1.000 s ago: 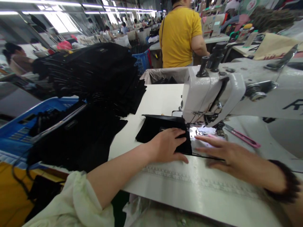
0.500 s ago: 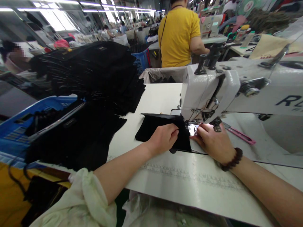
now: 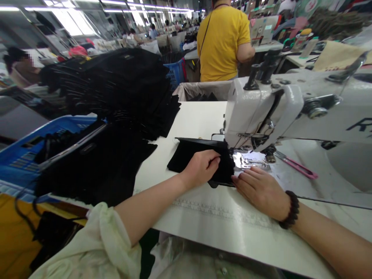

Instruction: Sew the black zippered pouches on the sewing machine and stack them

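A black fabric piece lies on the white table with its right edge beside the needle area of a white sewing machine. My left hand rests on this piece, fingers curled and pinching the cloth near its middle. My right hand, with a dark bead bracelet on the wrist, lies flat with fingers stretched. Its fingertips touch the near right corner of the cloth, just in front of the lit metal needle plate.
Pink-handled snips lie right of the needle. Stacked black fabric pieces fill the left, beside a blue basket. A ruler scale runs along the table's near edge. A person in a yellow shirt stands beyond the machine.
My right hand has drawn back from beside the needle toward the near side, its fingers straightening and uncovering the needle plate. My left hand stays on the black cloth. The view has shifted slightly.
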The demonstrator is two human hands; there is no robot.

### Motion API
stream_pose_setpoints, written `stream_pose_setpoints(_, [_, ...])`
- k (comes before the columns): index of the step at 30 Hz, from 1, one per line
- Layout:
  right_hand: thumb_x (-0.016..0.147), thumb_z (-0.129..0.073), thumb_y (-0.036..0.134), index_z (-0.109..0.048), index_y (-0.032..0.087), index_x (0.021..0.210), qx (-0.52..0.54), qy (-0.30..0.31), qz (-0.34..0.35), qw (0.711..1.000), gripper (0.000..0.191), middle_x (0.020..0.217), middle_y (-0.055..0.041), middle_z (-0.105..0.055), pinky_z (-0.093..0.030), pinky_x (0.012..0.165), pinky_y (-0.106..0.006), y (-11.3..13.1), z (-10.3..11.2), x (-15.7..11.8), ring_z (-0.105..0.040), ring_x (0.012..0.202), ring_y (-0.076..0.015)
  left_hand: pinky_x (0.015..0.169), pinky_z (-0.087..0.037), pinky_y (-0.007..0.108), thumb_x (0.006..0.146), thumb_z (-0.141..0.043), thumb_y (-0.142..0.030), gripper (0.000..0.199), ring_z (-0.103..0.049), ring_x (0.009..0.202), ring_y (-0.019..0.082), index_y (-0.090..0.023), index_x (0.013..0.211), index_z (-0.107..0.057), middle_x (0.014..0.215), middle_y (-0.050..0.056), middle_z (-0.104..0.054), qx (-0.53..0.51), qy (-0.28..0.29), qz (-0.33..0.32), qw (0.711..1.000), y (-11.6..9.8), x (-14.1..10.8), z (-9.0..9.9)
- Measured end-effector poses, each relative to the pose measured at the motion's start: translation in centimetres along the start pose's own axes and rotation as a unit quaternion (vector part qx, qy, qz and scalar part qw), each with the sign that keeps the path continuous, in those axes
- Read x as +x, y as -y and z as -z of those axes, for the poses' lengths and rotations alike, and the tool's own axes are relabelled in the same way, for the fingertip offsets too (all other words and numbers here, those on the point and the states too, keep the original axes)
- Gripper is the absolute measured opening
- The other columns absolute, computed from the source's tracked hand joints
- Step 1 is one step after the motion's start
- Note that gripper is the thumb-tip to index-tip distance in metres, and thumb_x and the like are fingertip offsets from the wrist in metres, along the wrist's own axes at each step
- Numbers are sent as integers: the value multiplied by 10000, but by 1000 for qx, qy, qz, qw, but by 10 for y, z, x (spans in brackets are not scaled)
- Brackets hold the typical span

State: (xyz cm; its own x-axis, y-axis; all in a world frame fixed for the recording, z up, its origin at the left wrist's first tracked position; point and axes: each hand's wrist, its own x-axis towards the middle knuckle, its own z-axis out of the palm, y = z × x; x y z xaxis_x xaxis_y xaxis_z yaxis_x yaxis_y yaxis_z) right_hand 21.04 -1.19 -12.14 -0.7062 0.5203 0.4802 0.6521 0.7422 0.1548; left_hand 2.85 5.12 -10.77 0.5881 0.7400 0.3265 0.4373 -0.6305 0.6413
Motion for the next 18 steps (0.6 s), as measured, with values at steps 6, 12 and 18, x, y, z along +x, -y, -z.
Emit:
stream_pose_setpoints(6, [847,-393,87,-560,107,651,54,3,18,998,258,580,-26,-482,-277,546,-295,1,0,-2,-371,560,-128,784,-472,231,798,-447,-123,195,-578,851,131,-84,898,-610,906,61,-646,43,32,-173,983,-5,-10,-10])
stream_pose_setpoints(12, [851,-364,83,-539,117,607,50,32,33,998,303,589,-32,-473,-254,542,-309,-1,2,-7,-373,565,-135,790,-484,270,841,-420,-173,233,-570,849,146,-89,889,-632,915,65,-650,106,32,-228,967,-1,-16,-18])
stream_pose_setpoints(18, [856,-358,82,-579,96,760,60,54,43,996,241,619,-32,-513,-274,556,-309,-1,5,-11,-409,575,-137,811,-481,270,828,-426,-138,224,-548,869,151,-69,893,-629,916,79,-641,135,51,-259,955,2,-17,-20])
